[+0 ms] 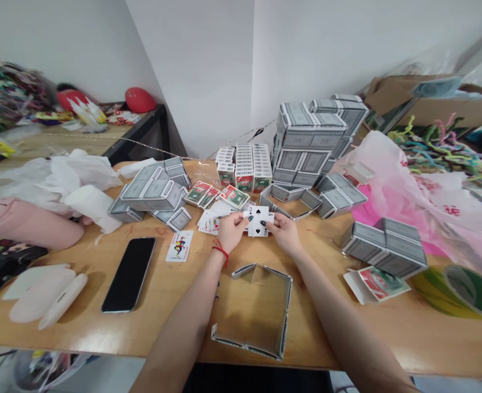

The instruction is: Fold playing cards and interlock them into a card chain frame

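Between my two hands is a small set of playing cards (258,222), with a two of spades facing me and an ace edge showing behind it. My left hand (231,230) pinches the left side, thumb on the face; my right hand (282,231) grips the right side the same way. Below them, between my forearms, a frame of folded cards (286,305) stands on edge on the table. Loose face-up cards (210,222) lie just beyond my left hand, near several red-and-green card boxes (234,196). A joker card (179,246) lies flat to the left.
Grey-backed card blocks form a tall stack (302,142) behind, a pile (154,188) at left and a block (384,245) at right. A phone (129,275), an opened card box (382,284), a tape roll (457,289) and a pink plastic bag (412,185) lie around the wooden table (175,327).
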The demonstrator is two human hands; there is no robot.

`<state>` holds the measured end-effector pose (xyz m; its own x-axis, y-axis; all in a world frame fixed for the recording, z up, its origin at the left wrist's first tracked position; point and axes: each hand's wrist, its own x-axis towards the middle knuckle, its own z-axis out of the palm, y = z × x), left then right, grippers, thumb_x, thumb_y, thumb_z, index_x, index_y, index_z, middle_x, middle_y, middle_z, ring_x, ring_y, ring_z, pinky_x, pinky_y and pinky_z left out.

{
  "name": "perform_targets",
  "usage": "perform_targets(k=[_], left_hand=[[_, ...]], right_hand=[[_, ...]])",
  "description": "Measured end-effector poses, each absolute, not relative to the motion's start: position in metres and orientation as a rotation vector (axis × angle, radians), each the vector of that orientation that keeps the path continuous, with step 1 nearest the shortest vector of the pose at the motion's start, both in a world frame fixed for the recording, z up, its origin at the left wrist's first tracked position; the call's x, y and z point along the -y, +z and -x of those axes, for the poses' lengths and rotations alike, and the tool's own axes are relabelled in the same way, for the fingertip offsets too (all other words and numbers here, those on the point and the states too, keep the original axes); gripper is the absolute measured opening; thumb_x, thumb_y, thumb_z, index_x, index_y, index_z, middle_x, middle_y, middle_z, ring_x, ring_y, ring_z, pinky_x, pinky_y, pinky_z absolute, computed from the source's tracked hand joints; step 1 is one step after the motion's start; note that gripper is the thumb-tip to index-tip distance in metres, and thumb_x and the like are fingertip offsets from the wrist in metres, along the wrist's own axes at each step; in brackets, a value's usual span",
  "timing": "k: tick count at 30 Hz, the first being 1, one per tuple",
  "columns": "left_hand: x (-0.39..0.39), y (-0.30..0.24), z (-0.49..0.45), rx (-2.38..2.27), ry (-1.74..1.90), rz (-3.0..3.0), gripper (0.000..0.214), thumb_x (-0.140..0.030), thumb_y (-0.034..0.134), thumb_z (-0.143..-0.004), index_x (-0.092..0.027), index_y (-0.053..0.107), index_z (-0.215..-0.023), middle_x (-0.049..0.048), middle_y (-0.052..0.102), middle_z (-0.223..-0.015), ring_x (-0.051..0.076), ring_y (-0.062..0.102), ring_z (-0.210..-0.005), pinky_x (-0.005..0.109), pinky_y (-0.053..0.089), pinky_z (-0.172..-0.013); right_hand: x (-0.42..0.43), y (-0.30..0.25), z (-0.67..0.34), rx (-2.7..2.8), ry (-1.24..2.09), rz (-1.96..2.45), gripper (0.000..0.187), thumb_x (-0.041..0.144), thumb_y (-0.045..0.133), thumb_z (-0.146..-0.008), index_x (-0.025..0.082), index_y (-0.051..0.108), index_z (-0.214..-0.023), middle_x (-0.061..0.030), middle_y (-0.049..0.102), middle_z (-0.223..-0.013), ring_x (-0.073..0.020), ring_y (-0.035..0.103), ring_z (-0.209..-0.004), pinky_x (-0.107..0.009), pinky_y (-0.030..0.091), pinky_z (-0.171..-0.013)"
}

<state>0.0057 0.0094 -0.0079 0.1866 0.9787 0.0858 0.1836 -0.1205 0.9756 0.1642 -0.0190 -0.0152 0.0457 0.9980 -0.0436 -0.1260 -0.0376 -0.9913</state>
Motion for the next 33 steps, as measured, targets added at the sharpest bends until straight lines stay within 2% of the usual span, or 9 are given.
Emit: perform_targets(k=[9, 17, 27, 33], left_hand=[[-0.009, -0.005, -0.004, -1.143, 1.060, -1.379, 0.025, -0.034, 0.058, -0.070, -0.013, 0.065, -0.083, 0.0044, 0.067, -0.079, 0.017, 0.063, -0.071, 0.027, 0.051, -0.062], [-0.006, 0.005, 0.008, -0.860, 0.875, -1.053, 0.032, -0.036, 0.063, -0.066, -0.013, 0.065, -0.089, 0.0058, 0.068, -0.082, 0.018, 0.063, -0.070, 0.032, 0.053, -0.064], [-0.012, -0.001, 0.006, -0.841, 0.823, -1.099, 0.038, -0.038, 0.070, -0.060, -0.013, 0.066, -0.088, 0.0081, 0.068, -0.089, 0.018, 0.063, -0.075, 0.033, 0.052, -0.073], [-0.009, 0.002, -0.001, -0.864, 0.828, -1.155, 0.039, -0.034, 0.069, -0.061, -0.014, 0.065, -0.094, 0.0075, 0.067, -0.092, 0.018, 0.062, -0.078, 0.031, 0.050, -0.072]], right_hand=[[0.020, -0.012, -0.162, 1.035, 1.227, 1.173, 0.034, 0.038, 0.064, -0.064, 0.018, 0.058, -0.090, -0.0046, 0.070, -0.082, -0.0206, 0.064, -0.076, -0.034, 0.051, -0.069], [0.019, -0.012, -0.164, 0.994, 1.228, 1.167, 0.031, 0.034, 0.065, -0.064, 0.018, 0.058, -0.089, -0.0040, 0.070, -0.080, -0.0180, 0.064, -0.070, -0.030, 0.050, -0.063], [0.019, -0.012, -0.162, 0.951, 1.205, 1.158, 0.029, 0.034, 0.066, -0.062, 0.018, 0.059, -0.085, -0.0036, 0.070, -0.078, -0.0173, 0.064, -0.067, -0.030, 0.050, -0.062], [0.021, -0.010, -0.161, 0.957, 1.174, 1.188, 0.028, 0.034, 0.066, -0.062, 0.017, 0.059, -0.084, -0.0043, 0.070, -0.079, -0.0169, 0.064, -0.066, -0.030, 0.050, -0.062]])
